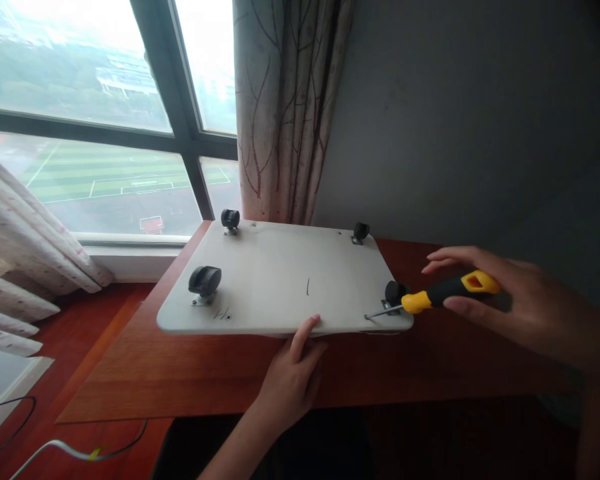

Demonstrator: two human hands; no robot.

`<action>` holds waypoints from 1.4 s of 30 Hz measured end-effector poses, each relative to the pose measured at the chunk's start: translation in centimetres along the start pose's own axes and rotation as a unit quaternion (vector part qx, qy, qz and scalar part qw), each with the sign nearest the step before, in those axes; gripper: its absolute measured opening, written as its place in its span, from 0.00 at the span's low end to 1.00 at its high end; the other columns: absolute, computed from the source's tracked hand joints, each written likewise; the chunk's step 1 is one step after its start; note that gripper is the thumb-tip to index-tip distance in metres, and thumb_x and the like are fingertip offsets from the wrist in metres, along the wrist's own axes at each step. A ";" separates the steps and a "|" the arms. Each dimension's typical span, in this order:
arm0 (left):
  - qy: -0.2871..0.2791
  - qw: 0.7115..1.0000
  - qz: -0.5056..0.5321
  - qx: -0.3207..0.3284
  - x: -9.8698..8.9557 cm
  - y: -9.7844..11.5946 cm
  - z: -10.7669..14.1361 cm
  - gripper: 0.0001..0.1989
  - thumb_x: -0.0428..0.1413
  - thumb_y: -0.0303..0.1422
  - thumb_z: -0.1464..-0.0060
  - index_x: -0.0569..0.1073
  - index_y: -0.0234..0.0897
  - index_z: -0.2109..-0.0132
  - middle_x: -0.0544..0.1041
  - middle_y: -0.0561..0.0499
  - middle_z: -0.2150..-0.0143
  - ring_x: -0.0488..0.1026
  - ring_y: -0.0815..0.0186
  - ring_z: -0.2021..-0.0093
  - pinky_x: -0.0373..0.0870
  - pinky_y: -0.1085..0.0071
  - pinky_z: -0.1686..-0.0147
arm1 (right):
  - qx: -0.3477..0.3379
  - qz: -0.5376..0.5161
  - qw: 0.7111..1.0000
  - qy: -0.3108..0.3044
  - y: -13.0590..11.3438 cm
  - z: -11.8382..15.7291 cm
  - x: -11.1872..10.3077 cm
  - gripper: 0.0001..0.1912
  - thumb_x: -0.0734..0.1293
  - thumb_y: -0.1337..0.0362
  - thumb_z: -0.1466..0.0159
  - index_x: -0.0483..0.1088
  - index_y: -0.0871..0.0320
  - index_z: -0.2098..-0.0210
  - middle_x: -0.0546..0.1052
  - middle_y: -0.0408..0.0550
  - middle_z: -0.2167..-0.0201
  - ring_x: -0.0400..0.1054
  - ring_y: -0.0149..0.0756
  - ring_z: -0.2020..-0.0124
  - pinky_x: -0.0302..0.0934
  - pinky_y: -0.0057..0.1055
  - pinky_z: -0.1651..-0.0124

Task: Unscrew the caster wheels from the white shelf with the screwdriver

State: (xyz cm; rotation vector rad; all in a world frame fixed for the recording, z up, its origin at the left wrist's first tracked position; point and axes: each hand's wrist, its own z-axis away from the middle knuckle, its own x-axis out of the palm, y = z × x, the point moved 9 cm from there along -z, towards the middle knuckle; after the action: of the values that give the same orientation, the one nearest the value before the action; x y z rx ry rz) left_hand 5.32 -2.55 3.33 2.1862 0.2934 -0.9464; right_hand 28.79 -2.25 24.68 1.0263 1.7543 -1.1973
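Note:
A white board [280, 267] with rounded corners lies flat, black caster wheels standing up near its corners. My left hand [293, 380] holds its front edge, index finger on top and the other fingers curled below the rim. In my right hand [515, 300] is a yellow and black screwdriver [445, 291], tilted low, its handle end between thumb and fingers; the fingers are loosely spread around it. The metal tip meets a small screw or hole [366, 317] by the front right corner, close to the right front caster [395, 293].
The board rests on a reddish-brown wooden table [180, 380]. Behind it are a curtain [285, 113] and a grey wall [430, 120]. A large window [105, 173] is at left. Cables [75, 453] run near the floor at lower left.

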 end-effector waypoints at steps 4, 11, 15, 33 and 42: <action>-0.010 0.997 0.069 -0.031 -0.9 0.9 -0.5 0.18 0.47 0.24 0.39 0.69 0.37 0.44 0.56 0.35 0.31 0.76 0.66 0.62 0.76 0.66 0.61 | 0.041 0.057 0.996 0.057 0.7 -0.4 -0.7 0.25 0.65 0.37 0.40 0.75 0.45 0.54 0.79 0.45 0.69 0.71 0.40 0.75 0.62 0.33 0.76; -0.147 0.913 0.351 -0.148 -2.3 3.2 -7.1 0.20 0.46 0.32 0.35 0.68 0.37 0.39 0.77 0.49 0.68 0.70 0.68 0.70 0.68 0.71 0.64 | -0.001 -0.057 0.998 -0.011 0.3 -0.9 0.2 0.21 0.69 0.48 0.39 0.73 0.44 0.48 0.79 0.46 0.51 0.74 0.46 0.56 0.70 0.36 0.62; -0.296 0.715 0.563 -0.290 1.2 3.8 -8.9 0.31 0.49 0.28 0.42 0.57 0.32 0.32 0.78 0.48 0.69 0.61 0.73 0.79 0.56 0.75 0.77 | 0.011 -0.040 0.999 -0.001 1.0 -1.1 0.1 0.19 0.67 0.47 0.37 0.74 0.46 0.50 0.79 0.46 0.53 0.75 0.46 0.57 0.70 0.36 0.64; -0.322 0.660 0.592 -0.333 4.5 4.0 -6.9 0.40 0.50 0.27 0.44 0.44 0.34 0.28 0.81 0.44 0.69 0.67 0.69 0.79 0.57 0.74 0.77 | 0.036 0.022 0.996 0.075 1.4 -0.8 -0.1 0.26 0.66 0.47 0.36 0.69 0.48 0.42 0.79 0.45 0.67 0.72 0.38 0.73 0.64 0.33 0.69; -0.324 0.682 0.562 -0.336 4.3 3.6 -7.1 0.34 0.50 0.29 0.43 0.51 0.35 0.31 0.80 0.46 0.70 0.67 0.70 0.80 0.59 0.75 0.77 | 0.003 -0.009 0.999 0.050 0.9 -1.0 0.1 0.24 0.64 0.52 0.35 0.66 0.45 0.41 0.79 0.46 0.55 0.75 0.42 0.61 0.67 0.34 0.65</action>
State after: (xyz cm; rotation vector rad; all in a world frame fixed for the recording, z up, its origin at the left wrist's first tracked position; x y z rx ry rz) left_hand 13.81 -0.48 5.50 0.8701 -0.8517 -0.6147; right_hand 29.43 -1.12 24.58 1.0925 1.8415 -1.1807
